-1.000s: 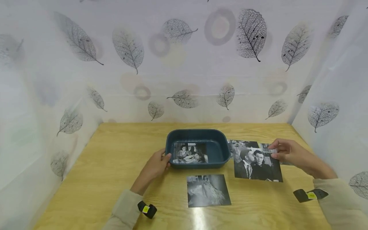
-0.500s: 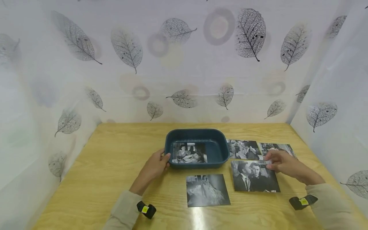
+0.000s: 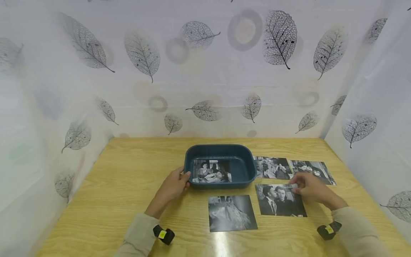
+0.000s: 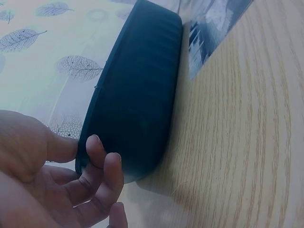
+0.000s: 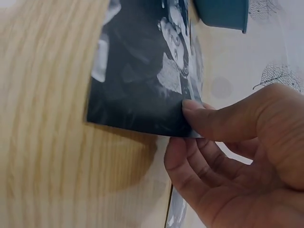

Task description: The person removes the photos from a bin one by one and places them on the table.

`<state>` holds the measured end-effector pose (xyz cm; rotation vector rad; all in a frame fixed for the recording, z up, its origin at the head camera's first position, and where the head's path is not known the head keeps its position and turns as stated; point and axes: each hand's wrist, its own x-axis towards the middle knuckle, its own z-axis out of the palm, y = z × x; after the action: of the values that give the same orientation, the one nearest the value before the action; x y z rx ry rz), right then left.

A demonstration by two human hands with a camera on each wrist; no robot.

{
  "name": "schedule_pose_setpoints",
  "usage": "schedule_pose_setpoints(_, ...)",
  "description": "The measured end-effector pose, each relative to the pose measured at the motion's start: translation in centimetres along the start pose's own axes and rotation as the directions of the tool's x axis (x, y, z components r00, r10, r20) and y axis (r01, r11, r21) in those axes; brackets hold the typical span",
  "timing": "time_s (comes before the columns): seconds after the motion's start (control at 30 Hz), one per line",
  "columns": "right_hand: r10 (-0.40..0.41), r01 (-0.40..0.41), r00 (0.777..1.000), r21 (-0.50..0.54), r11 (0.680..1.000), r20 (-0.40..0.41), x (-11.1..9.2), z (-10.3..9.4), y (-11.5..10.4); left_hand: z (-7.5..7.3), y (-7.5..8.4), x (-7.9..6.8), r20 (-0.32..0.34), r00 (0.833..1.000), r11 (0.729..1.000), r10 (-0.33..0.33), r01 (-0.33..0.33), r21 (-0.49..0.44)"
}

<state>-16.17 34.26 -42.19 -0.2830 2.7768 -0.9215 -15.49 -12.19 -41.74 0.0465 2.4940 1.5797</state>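
Observation:
My left hand [image 3: 171,185] grips the left end of a dark blue rectangular dish [image 3: 219,185]; in the left wrist view the thumb is at the rim and the fingers curl against the outer wall. Inside the dish lies a black-and-white photo [image 3: 212,171]. My right hand [image 3: 311,189] pinches the upper right corner of another photo [image 3: 280,200], which shows two people close together. The right wrist view has the thumb [image 5: 209,118] on its printed face and the fingers underneath, with the photo low over the wood.
A photo of a wide gown [image 3: 232,213] lies in front of the dish. Two more photos lie behind the held one, a left photo [image 3: 272,167] beside the dish and a right photo [image 3: 313,171]. A leaf-patterned sheet [image 3: 205,71] encloses the wooden table [image 3: 135,157].
My right hand has brought the pinched photo down and slightly left, toward the table, uncovering the two photos behind it. My left hand and the dish have stayed put.

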Motion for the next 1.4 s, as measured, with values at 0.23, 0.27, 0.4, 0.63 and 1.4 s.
schedule_pose_setpoints(0.23,0.033,-0.034,0.999,-0.078,0.996,-0.016,0.4,0.6,0.0,0.0,0.0,-0.1,0.0,1.0,1.0,-0.009,0.009,0.004)
schedule_pose_setpoints(0.27,0.036,-0.037,0.999,-0.087,0.996,-0.018,0.5,0.6,0.0,0.0,0.0,-0.1,0.0,1.0,1.0,-0.009,0.009,0.005)
schedule_pose_setpoints(0.4,0.053,-0.056,0.998,-0.105,0.993,-0.028,0.5,0.6,-0.2,0.0,0.1,-0.1,-0.003,1.0,1.0,-0.013,0.013,0.006)
schedule_pose_setpoints(0.63,0.076,-0.081,0.996,-0.128,0.988,-0.046,0.5,0.8,-0.3,0.1,0.1,0.0,-0.003,1.0,1.0,-0.009,0.009,0.004)
schedule_pose_setpoints(1.4,0.038,-0.046,0.997,-0.139,0.989,-0.061,0.5,-0.2,-0.9,0.0,0.0,0.1,-0.001,1.0,1.0,-0.01,0.01,0.003)
